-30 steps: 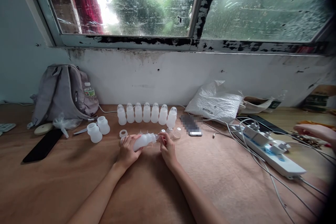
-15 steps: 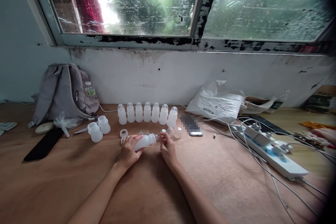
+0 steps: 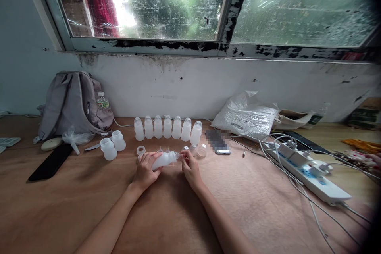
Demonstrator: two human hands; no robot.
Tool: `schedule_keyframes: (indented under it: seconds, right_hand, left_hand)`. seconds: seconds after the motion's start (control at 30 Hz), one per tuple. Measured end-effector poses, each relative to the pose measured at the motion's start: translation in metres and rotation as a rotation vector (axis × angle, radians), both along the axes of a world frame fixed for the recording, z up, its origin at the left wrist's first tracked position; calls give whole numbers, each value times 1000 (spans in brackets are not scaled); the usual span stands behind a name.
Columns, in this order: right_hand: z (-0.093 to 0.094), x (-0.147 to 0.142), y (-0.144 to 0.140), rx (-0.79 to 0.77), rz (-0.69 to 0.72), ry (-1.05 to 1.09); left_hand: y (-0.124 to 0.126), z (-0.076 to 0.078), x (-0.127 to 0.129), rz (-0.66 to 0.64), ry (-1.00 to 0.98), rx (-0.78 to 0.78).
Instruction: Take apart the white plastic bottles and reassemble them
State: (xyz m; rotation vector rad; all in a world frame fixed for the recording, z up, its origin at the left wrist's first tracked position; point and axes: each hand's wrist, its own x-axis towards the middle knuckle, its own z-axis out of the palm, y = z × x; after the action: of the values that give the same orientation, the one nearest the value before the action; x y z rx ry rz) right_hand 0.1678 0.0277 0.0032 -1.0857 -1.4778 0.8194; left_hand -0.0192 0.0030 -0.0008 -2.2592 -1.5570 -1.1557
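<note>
My left hand [image 3: 148, 168] is closed around a white baby bottle [image 3: 163, 160], which lies tilted with its top toward the right. A clear nipple [image 3: 177, 156] sits at that end, and the fingers of my right hand [image 3: 189, 166] pinch its tip. Just beyond my hands lie a white collar ring [image 3: 141, 150] and several clear nipples, partly hidden. Clear caps [image 3: 201, 151] rest past my right fingers. Behind them stands a row of several capped baby bottles [image 3: 167, 127]. To the left, two open bottle bodies [image 3: 108, 149] stand upright.
A grey backpack [image 3: 73, 103], a black pouch [image 3: 50, 162] and a knotted plastic bag [image 3: 74, 139] are at the left. At the right are a phone [image 3: 218, 143], a silvery mailer bag [image 3: 244, 115] and a power strip [image 3: 309, 174] with trailing cables. A wall with a window closes off the back.
Both hands hold nearly the same pose on the bottle and nipple. At the far right edge, another person's hand has mostly drawn out of view.
</note>
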Motion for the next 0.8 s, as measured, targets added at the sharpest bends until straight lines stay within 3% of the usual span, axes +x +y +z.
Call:
schedule_keyframes:
  seconds: [0.37,0.57,0.8]
  right_hand:
    - [2,2,1,60,-14,-89]
    - [-1,4,3,-7,-15,-97]
    - [-1,7,4,-30,134,-39]
  left_hand:
    - [-2,3,-1,-60,9,-11]
    - [-3,4,-1,-103,15,-11]
    - [-2,3,-3,-109,7,-19]
